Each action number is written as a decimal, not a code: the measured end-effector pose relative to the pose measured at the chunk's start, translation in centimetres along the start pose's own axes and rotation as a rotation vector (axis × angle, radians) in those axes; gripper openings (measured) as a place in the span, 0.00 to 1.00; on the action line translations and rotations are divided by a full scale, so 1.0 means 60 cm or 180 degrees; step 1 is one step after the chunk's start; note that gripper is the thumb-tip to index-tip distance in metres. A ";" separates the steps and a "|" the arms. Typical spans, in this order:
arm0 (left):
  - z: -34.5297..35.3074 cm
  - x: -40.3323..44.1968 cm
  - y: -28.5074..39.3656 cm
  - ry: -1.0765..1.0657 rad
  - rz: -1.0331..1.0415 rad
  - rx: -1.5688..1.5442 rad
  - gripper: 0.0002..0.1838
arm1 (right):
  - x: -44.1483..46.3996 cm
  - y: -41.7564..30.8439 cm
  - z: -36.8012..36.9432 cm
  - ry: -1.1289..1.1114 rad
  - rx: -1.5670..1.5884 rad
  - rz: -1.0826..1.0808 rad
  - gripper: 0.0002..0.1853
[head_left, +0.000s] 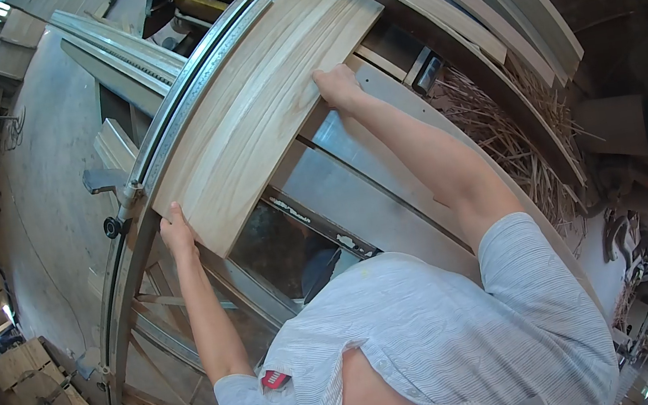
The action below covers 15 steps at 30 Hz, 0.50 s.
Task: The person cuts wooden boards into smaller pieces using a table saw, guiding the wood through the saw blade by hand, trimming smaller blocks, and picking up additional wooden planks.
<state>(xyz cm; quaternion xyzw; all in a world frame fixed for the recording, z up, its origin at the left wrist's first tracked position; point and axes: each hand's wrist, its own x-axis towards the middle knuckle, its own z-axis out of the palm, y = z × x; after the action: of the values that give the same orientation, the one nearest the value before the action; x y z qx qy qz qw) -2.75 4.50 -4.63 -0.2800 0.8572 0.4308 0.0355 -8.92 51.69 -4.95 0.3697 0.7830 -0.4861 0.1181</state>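
A wide wooden board [259, 103] with pale, streaked grain lies slantwise across the metal machine table [377, 165]. My left hand [177, 231] grips its near left corner, thumb on top and the other fingers partly hidden. Along the board's right edge, my right hand [338, 87] is closed on the wood with its fingers curled; the fingertips are partly hidden. The board's left side runs beside a long metal rail [196, 75].
Scrap strips [495, 114] are heaped at the right, below several long planks [495, 1]. A yellow-and-black machine part [194, 4] stands beyond the rail. A knob [112, 227] juts out left of my left hand. Concrete floor [47, 202] spreads at the left.
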 end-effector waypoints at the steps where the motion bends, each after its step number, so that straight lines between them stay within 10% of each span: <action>1: 0.006 0.005 -0.006 0.0013 -0.0001 0.0015 0.37 | -0.005 0.002 -0.001 -0.0017 0.0009 0.0002 0.36; 12: -0.009 -0.022 0.001 -0.0186 0.0039 -0.0535 0.31 | 0.027 0.064 0.017 0.0288 0.0350 -0.0681 0.42; 15: -0.017 -0.041 -0.003 -0.0230 -0.0132 -0.0249 0.30 | -0.038 0.013 -0.024 -0.0900 0.1126 0.0493 0.45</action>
<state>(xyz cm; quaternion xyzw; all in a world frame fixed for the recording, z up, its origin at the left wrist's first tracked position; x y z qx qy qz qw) -0.42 4.72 -3.37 -0.2830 0.8319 0.4730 0.0644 -6.51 52.03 -3.51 0.3719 0.6307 -0.6520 0.1969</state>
